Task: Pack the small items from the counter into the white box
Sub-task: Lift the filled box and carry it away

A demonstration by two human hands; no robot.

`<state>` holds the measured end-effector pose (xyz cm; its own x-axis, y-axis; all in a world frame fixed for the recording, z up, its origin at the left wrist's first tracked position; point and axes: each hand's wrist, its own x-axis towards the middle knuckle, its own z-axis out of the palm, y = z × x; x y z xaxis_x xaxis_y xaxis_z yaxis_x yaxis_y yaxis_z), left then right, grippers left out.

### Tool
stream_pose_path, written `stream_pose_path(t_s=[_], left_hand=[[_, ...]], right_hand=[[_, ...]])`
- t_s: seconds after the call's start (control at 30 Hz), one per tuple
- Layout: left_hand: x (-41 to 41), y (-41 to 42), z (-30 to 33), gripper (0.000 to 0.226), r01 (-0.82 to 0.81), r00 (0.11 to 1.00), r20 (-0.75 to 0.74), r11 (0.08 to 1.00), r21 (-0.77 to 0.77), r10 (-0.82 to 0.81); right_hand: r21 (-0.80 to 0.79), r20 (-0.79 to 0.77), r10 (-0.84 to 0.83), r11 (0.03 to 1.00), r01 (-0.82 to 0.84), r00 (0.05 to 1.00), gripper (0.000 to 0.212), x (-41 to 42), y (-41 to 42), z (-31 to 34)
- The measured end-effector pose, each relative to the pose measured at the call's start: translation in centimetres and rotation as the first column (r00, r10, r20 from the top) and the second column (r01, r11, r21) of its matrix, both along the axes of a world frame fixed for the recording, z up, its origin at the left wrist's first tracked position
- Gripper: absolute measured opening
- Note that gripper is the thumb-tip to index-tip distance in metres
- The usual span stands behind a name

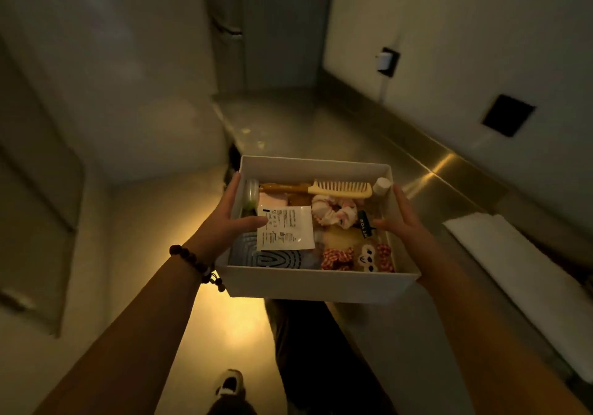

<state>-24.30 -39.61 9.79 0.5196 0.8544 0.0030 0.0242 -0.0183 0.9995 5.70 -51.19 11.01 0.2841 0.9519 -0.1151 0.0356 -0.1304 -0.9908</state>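
I hold the white box [314, 284] up in the air in front of me, over the floor and the counter's edge. My left hand [224, 222] grips its left wall, thumb inside over a white sachet [285, 228]. My right hand [401, 218] grips the right wall, thumb inside. The box holds a cream comb [340, 188], a pink-and-white scrunchie [333, 212], red patterned scrunchies [337, 259], a blue ridged brush [266, 257], a small white bottle [382, 186] and other small items.
A steel counter [449, 170] runs along the right wall with a folded white towel [519, 263] on it. Wall sockets [388, 61] sit above it. A door [276, 26] stands at the far end. White cabinets line the left. My leg and slipper [229, 385] show below.
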Motion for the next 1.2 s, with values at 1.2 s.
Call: stream_pose_path(t_s=[1.2], left_hand=[[-36.9, -63.9, -6.5, 0.079, -0.934, 0.356, -0.094, 0.35, -0.079, 0.93]], right_hand=[[-0.139, -0.071, 0.945, 0.306, -0.942, 0.318, 0.074, -46.5, -28.0, -7.6]])
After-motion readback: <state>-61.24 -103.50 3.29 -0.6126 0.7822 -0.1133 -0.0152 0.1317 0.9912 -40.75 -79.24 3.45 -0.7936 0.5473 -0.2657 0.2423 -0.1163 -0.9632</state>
